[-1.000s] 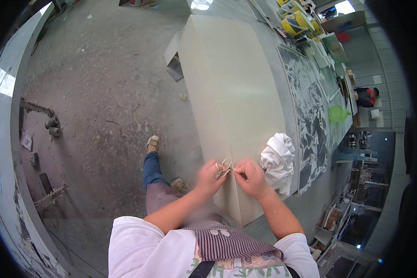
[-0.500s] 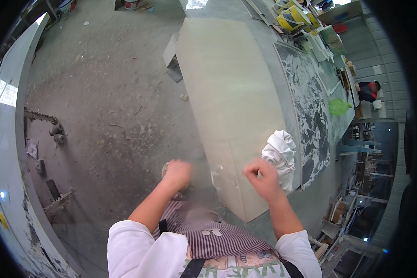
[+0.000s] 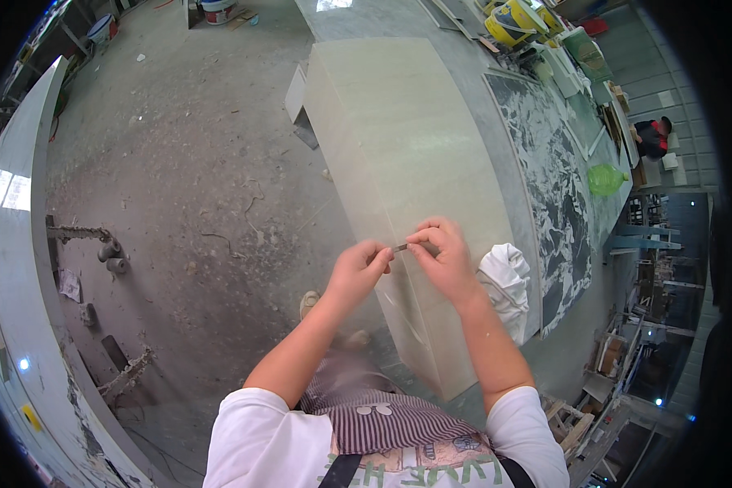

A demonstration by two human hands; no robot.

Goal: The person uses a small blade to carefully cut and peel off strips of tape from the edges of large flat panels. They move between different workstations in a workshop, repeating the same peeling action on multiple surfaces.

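My left hand (image 3: 358,270) and my right hand (image 3: 444,259) are close together over the long edge of a pale cream slab-like block (image 3: 407,138). Between their pinched fingertips is a small, thin dark strip (image 3: 399,248), one end in each hand; it is too small to tell its kind. The block has a smooth top and a long side face toward the left. A crumpled white cloth (image 3: 506,281) rests on the block's right side, beside my right wrist.
A dark slab with white veins (image 3: 549,179) lies right of the block. Beyond it are a green plastic bottle (image 3: 606,179), yellow buckets (image 3: 512,23) and a person (image 3: 651,138). A long pale slab (image 3: 16,187) stands at left, near rough bars on the dusty floor (image 3: 195,163).
Both hands have come together over the block, my left moving right and up, my right moving up and left. The small dark strip now shows between them.
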